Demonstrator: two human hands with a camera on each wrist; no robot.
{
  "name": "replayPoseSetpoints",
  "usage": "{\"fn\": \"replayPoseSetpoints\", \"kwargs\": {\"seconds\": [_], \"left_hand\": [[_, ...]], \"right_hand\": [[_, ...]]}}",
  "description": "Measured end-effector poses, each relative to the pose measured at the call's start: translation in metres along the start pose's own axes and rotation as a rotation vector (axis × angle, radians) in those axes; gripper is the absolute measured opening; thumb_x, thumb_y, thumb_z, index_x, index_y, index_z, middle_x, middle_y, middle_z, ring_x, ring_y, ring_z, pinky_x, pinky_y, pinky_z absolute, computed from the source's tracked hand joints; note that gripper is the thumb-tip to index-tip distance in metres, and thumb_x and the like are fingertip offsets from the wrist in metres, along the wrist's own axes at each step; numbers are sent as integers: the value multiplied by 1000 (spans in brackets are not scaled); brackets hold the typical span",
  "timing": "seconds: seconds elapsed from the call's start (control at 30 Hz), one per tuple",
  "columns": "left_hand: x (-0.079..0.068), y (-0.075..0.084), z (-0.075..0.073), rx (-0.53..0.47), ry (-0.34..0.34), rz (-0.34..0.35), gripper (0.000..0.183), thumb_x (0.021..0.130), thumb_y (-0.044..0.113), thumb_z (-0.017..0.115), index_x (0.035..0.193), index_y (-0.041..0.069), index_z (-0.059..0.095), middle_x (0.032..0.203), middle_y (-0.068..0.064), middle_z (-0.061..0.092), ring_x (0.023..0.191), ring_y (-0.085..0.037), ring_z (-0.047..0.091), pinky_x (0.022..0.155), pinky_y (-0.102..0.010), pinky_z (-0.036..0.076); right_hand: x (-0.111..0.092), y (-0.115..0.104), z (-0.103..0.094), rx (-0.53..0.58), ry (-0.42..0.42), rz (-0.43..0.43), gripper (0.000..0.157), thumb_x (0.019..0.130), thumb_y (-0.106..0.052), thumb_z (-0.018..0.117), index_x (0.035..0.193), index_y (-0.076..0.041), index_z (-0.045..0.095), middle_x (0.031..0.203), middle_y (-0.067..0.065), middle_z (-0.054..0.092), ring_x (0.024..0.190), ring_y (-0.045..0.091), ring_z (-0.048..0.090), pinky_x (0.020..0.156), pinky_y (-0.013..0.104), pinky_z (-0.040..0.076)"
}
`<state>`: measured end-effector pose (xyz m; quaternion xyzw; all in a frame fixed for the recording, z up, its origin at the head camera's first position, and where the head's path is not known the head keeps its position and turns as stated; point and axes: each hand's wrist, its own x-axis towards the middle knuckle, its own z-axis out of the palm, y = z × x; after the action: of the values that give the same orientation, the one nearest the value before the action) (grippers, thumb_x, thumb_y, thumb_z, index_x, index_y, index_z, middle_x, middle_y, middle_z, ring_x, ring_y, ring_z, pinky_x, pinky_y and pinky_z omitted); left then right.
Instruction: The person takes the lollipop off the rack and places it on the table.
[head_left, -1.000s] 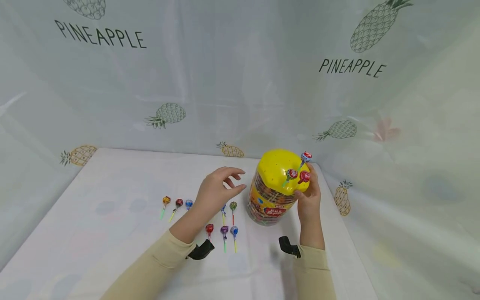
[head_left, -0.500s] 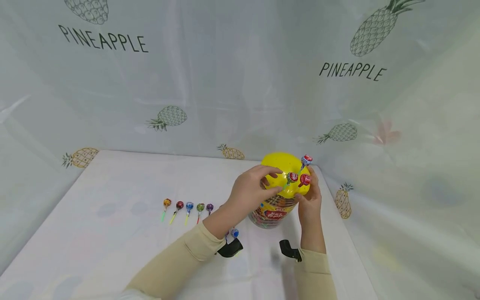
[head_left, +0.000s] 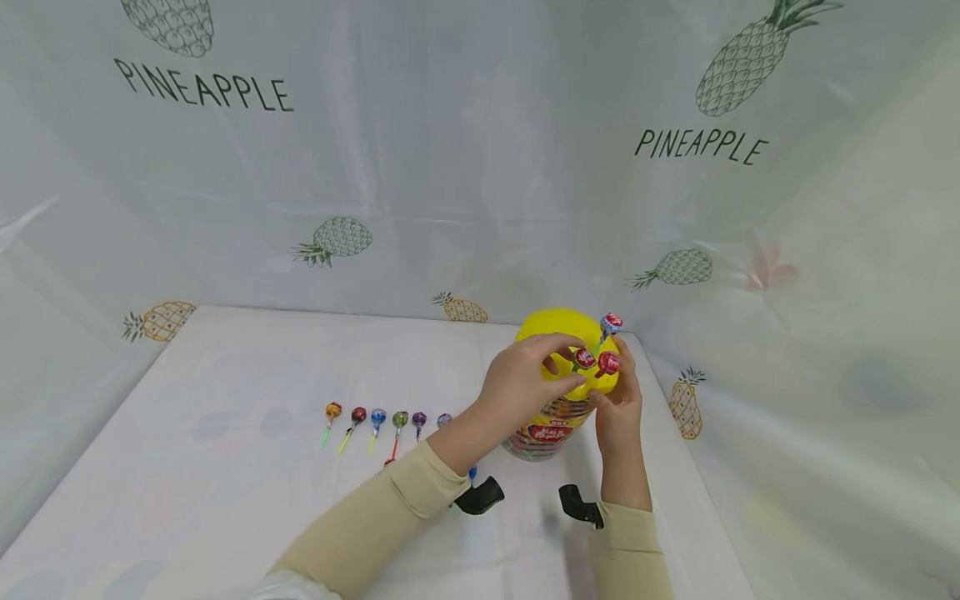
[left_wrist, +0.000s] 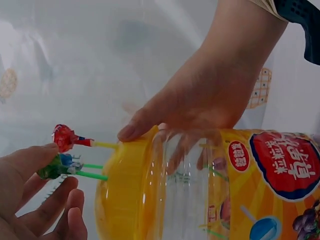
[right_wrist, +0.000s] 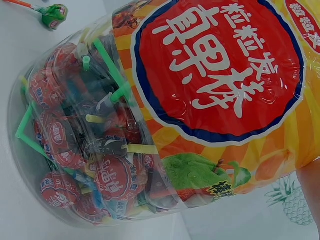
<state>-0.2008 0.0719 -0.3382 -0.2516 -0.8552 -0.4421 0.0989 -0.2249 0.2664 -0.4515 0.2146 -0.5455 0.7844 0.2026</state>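
Note:
A clear candy jar [head_left: 550, 435] with a yellow lid [head_left: 551, 320] stands at the right of the table. Three lollipops stick out of the lid by their sticks: a red-and-blue one [head_left: 611, 323], a red one [head_left: 608, 363] and a green-and-red one [head_left: 584, 359]. My left hand [head_left: 517, 379] pinches the green-and-red lollipop, its stick still in the lid, as the left wrist view shows. My right hand [head_left: 621, 408] grips the lid's right side, thumb on the near edge. Many wrapped lollipops [right_wrist: 62, 140] fill the jar's bottom in the right wrist view.
A row of lollipops, among them an orange one [head_left: 333, 410] and a green one [head_left: 401, 419], lies left of the jar on the white table [head_left: 247, 467]. My left forearm hides others. A pineapple-printed curtain [head_left: 480, 167] hangs behind.
My left hand has moved right, from beside the jar to over its lid, and now pinches the green-and-red lollipop. The right hand has kept its grip on the lid.

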Motion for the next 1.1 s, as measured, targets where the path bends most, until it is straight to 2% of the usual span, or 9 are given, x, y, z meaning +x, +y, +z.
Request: {"fn": "replayPoseSetpoints", "kwargs": {"seconds": [0.17, 0.3, 0.53, 0.63, 0.8, 0.97, 1.1], "left_hand": [[1, 4, 4, -18, 9, 12, 38, 86, 30, 76, 121, 21, 68, 112, 10, 68, 82, -2, 58, 69, -16, 47], [1, 6, 5, -20, 24, 25, 34, 86, 28, 76, 119, 19, 69, 111, 10, 68, 81, -2, 58, 68, -15, 46], [3, 7, 0, -71, 118, 87, 33, 86, 25, 76, 117, 17, 68, 108, 10, 66, 83, -2, 59, 69, -13, 48], [-1, 7, -5, -117, 163, 90, 33, 86, 23, 77, 117, 16, 68, 109, 7, 66, 88, -4, 60, 71, -12, 50], [-15, 1, -14, -183, 212, 53, 32, 87, 23, 76, 117, 16, 68, 109, 4, 65, 90, -8, 60, 68, -16, 52], [-37, -23, -20, -217, 231, 10, 33, 86, 17, 76, 118, 14, 68, 109, 6, 65, 93, -8, 59, 70, -21, 53], [-59, -45, -25, -257, 237, -81, 35, 86, 11, 76, 120, 14, 68, 111, 6, 65, 97, -9, 61, 74, -24, 54]], "right_hand": [[-3, 1, 0, 7, 5, 6, 53, 90, -13, 69, 140, -9, 53, 158, 7, 22, 141, 28, 23, 108, 31, 36], [-4, 2, 0, 17, -5, 5, 57, 90, -14, 71, 143, -8, 49, 158, 8, 20, 139, 29, 27, 108, 31, 36], [-2, 4, 1, 10, -19, -10, 56, 90, -14, 70, 142, -8, 49, 158, 9, 21, 140, 30, 27, 107, 31, 37], [-3, 3, 1, 0, -18, -8, 58, 91, -12, 69, 144, -10, 47, 158, 9, 21, 140, 30, 27, 108, 31, 36], [-2, 0, 1, -11, -7, -17, 62, 91, -11, 68, 147, -9, 43, 158, 9, 22, 140, 30, 28, 108, 31, 35], [-2, -1, 3, 8, 14, -7, 61, 92, -5, 65, 148, -9, 41, 157, 9, 24, 139, 29, 29, 109, 30, 34], [-2, -2, 6, 16, 35, 12, 62, 92, -5, 65, 149, -10, 40, 156, 11, 29, 139, 29, 30, 110, 31, 32]]}}
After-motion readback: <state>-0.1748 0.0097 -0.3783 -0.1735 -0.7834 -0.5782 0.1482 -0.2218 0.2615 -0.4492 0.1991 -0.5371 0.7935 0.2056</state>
